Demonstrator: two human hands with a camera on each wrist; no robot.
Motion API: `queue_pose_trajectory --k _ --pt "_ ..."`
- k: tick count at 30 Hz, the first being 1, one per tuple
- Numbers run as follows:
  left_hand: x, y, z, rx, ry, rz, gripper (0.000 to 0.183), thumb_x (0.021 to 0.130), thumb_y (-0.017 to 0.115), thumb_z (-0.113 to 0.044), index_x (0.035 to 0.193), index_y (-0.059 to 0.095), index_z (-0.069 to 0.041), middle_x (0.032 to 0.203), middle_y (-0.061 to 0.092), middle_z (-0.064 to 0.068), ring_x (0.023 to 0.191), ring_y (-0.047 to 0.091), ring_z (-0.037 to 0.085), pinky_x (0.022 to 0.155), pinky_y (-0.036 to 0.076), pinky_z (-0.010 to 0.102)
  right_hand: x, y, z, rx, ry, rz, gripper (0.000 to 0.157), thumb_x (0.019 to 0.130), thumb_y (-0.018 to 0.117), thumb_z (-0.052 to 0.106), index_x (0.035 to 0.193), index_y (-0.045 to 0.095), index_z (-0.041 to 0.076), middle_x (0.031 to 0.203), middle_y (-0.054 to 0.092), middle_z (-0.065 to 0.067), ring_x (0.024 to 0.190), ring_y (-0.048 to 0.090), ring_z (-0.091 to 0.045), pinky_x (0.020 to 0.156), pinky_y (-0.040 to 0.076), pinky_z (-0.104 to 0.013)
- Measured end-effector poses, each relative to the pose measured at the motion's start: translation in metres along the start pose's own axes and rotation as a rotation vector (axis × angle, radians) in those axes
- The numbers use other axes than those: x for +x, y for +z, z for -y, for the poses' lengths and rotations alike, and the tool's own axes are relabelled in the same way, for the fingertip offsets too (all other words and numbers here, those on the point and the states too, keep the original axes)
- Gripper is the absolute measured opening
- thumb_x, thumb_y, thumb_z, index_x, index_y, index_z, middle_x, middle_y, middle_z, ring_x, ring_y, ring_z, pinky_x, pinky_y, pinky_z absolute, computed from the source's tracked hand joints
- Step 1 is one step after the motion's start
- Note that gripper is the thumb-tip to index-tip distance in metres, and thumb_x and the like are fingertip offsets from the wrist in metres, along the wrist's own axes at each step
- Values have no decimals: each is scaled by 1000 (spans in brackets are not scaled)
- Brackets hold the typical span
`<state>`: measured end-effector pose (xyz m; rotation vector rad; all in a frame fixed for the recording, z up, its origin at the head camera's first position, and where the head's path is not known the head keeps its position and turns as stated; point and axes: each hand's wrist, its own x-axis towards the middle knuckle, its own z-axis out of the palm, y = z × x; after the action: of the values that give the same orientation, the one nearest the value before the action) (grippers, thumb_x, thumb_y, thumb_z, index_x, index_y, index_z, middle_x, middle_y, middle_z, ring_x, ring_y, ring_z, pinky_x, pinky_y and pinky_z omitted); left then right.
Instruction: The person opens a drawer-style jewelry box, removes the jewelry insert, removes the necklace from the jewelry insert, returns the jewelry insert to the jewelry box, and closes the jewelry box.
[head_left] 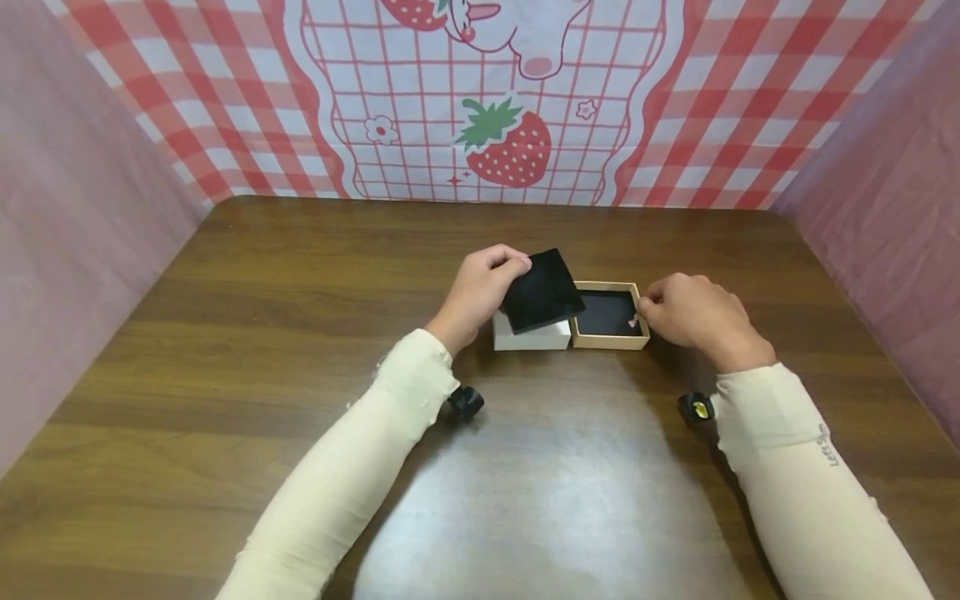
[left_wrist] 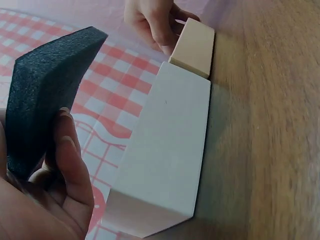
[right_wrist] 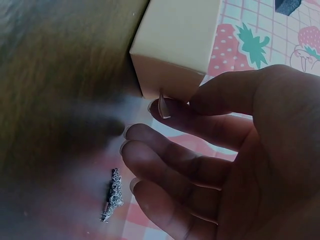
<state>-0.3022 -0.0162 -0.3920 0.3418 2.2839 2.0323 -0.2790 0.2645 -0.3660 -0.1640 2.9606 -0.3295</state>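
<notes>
My left hand [head_left: 480, 292] grips a black foam pad [head_left: 542, 292] by its left corner, raised at a tilt over a white box [head_left: 532, 338]. Seen from the left wrist, the pad is thick and rough-faced, with curled fingers behind it. A shallow tan box tray [head_left: 611, 342] with a black inside stands against the white box's right side. My right hand [head_left: 693, 312] pinches the tray's right end between thumb and forefinger. A small pale ribbon tab [right_wrist: 163, 106] sticks out of that end by the forefinger, while the other fingers curl loosely.
A silver chain [right_wrist: 114, 197] lies on the table below my right hand in the right wrist view. The brown wooden table [head_left: 225, 350] backs onto a red-and-white checked strawberry cloth [head_left: 510, 150]. Pink curtains [head_left: 885, 192] hang at both sides.
</notes>
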Motion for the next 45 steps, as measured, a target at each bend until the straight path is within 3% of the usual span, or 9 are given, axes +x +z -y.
queue_pose_trajectory --k 5,16,24,30,37,45 --pt "0 6 -7 -9 -32 66 21 100 60 -21 111 71 -7 110 65 8 81 62 22 64 56 34 0 0 -1 3 2 -13 43 99 52 31 126 68 2 108 66 -18 84 56 -32 69 46 -54" --pt "5 20 -15 63 -50 115 20 101 61 -23 111 70 -9 106 66 8 82 63 24 67 56 35 1 4 1 13 0 -40 36 98 53 30 116 73 6 89 65 -10 79 55 -30 65 45 -49" --pt "7 32 -13 201 -54 29 21 98 65 -30 108 73 -14 101 68 -1 82 61 18 68 52 31 0 5 0 17 4 -50 35 97 53 30 116 73 8 88 64 -9 77 55 -30 63 44 -48" --pt "10 40 -16 242 -75 -52 18 95 69 -29 103 75 -14 96 70 -2 77 61 17 66 51 31 0 4 -2 15 4 -67 35 97 53 31 115 74 10 89 65 -9 79 56 -31 64 45 -49" --pt "14 47 -19 336 -103 -67 12 91 69 -24 93 73 -13 89 69 1 67 64 18 67 51 29 2 5 -1 9 8 -61 34 97 52 31 114 74 12 89 65 -9 79 56 -31 64 45 -50" --pt "19 53 -20 412 -131 -76 14 89 68 -28 92 71 -15 90 68 -2 85 61 17 75 47 28 2 5 -1 4 10 -72 35 97 53 32 115 75 11 90 67 -9 79 57 -31 64 46 -51"
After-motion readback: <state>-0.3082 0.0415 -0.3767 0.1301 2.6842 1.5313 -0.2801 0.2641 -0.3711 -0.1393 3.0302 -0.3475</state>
